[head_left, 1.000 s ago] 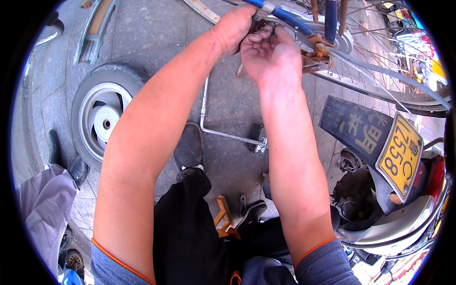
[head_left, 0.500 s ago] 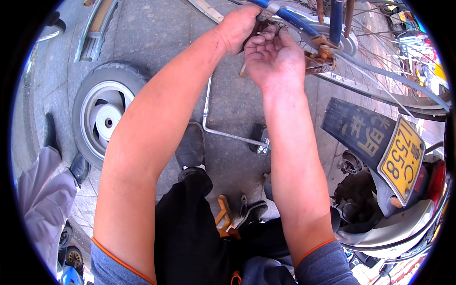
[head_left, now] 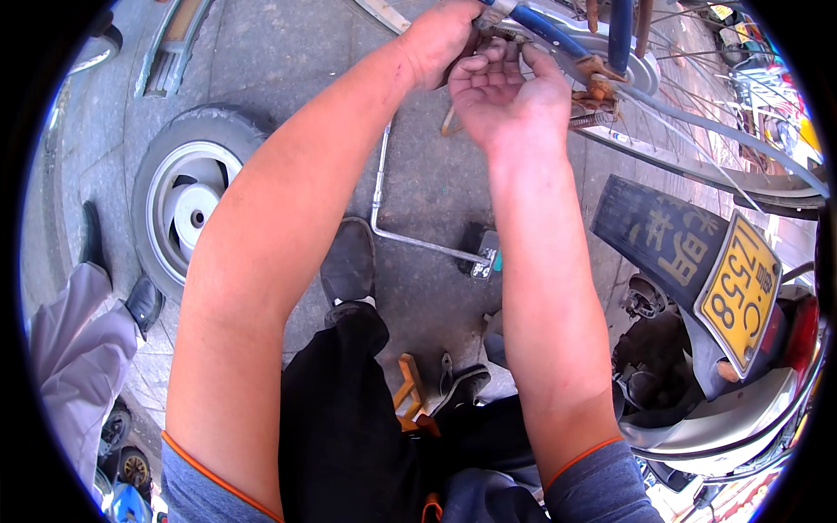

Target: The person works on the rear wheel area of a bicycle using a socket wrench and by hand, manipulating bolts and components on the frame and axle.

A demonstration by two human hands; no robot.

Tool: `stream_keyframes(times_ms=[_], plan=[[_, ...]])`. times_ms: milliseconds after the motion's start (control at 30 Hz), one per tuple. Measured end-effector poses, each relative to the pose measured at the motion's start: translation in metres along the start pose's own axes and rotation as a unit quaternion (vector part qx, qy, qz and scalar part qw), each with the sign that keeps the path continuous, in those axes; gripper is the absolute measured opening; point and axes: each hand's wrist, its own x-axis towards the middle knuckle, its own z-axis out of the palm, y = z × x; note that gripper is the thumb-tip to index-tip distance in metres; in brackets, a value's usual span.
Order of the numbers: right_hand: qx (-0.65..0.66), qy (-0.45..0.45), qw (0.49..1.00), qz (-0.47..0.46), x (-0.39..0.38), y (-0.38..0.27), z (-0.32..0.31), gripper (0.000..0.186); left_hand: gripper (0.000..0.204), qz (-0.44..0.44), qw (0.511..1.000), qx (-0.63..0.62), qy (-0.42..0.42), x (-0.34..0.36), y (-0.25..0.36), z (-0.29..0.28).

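My left hand (head_left: 436,44) is curled beneath the blue frame tube (head_left: 549,30) of a bicycle at the top, its fingertips hidden around a part I cannot make out. My right hand (head_left: 513,100) is palm up just beside it, fingers bent, their tips at small metal parts under the tube. Right of these fingers are a rusty bracket with a spring (head_left: 600,87) and the spoked rear wheel (head_left: 715,174). An angled metal rod (head_left: 378,205) lies on the pavement below my hands, its lower end at a small dark block (head_left: 479,268).
A loose wheel with tyre (head_left: 159,148) lies at left, beyond it a metal channel (head_left: 170,44). Another person's legs (head_left: 74,314) are at lower left. A scooter's rear with dark mudguard (head_left: 645,222) and yellow plate (head_left: 737,292) stands at right. A wooden stool (head_left: 408,383) is below me.
Both hands have shifted slightly upward in the picture, the right also a little rightward. Its thumb sits somewhat farther from the fingers. The surrounding scene has shifted slightly.
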Motion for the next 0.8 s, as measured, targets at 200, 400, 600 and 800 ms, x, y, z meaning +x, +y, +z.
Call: stream_keyframes(times_ms=[200, 400, 600, 800], plan=[[0.019, -0.020, 1.000, 0.005, 0.004, -0.004, -0.006, 0.019, 0.029, 0.009, 0.999, -0.041, -0.026, 0.003, 0.001, 0.001], [0.013, -0.027, 0.999, 0.012, 0.012, -0.002, -0.005, 0.017, 0.030, 0.020, 1.000, -0.007, -0.019, 0.007, -0.003, -0.004], [-0.143, 0.016, 0.990, 0.004, -0.013, 0.000, -0.017, 0.022, 0.029, 0.037, 0.996, -0.069, -0.043, 0.005, -0.003, 0.004], [-0.486, -0.051, 0.805, -0.336, -0.041, -0.001, -0.048, 0.021, 0.031, 0.037, 0.998, -0.033, -0.032, 0.004, -0.001, 0.007]])
